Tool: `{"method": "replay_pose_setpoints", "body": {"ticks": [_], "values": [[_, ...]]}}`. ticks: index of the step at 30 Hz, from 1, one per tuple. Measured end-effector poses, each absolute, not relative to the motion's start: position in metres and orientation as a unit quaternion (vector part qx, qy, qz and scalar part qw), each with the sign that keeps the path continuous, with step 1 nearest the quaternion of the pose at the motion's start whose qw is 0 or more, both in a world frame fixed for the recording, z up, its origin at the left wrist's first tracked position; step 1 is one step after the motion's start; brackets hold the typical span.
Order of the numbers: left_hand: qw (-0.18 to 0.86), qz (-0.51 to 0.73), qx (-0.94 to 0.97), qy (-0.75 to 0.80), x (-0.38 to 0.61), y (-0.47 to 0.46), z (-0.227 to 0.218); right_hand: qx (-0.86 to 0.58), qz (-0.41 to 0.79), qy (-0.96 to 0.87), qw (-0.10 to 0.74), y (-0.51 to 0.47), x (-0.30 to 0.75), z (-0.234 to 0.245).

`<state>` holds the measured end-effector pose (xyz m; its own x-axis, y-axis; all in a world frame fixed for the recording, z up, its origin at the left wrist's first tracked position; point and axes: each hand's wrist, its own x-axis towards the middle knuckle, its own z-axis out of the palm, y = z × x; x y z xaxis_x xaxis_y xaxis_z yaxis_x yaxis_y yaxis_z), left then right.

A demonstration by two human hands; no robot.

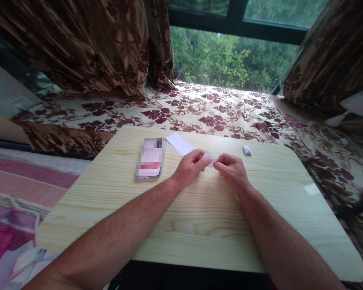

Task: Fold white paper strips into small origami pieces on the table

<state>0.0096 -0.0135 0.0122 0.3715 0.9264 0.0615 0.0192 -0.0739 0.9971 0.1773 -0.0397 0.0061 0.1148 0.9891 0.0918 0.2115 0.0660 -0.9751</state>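
My left hand (192,166) pinches one side of a small piece of white paper (210,158) above the middle of the table. On the other side of the same paper, the fingers of my right hand (231,169) are closed on its edge. Just beyond my left hand lies a stack of white paper sheets (179,143). Farther left is a phone-shaped object (150,157), mostly blurred out. Right of my hands sits a small folded white paper piece (247,150). My fingers cover part of the held paper.
The pale wood-grain table (199,225) has rounded corners. Behind it is a ledge with a floral cloth (211,108), below a window between brown curtains (117,44). A white cable (331,135) lies at the right, and striped bedding (24,177) at the left.
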Motion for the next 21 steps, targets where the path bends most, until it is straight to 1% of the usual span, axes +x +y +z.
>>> {"method": "replay_pose_setpoints", "body": {"ticks": [4, 8, 13, 21], "values": [[0.564, 0.455, 0.561, 0.400, 0.006, -0.007, 0.011, -0.560, 0.391, -0.558, 0.471, -0.041, 0.176, 0.006], [0.555, 0.467, 0.554, 0.409, 0.007, -0.005, 0.010, -0.560, 0.388, -0.576, 0.452, -0.042, 0.174, 0.009], [0.555, 0.470, 0.550, 0.411, 0.007, -0.005, 0.010, -0.557, 0.369, -0.569, 0.479, -0.041, 0.175, 0.009], [0.579, 0.468, 0.544, 0.387, 0.007, -0.003, 0.002, -0.557, 0.360, -0.559, 0.498, -0.041, 0.175, 0.009]]}}
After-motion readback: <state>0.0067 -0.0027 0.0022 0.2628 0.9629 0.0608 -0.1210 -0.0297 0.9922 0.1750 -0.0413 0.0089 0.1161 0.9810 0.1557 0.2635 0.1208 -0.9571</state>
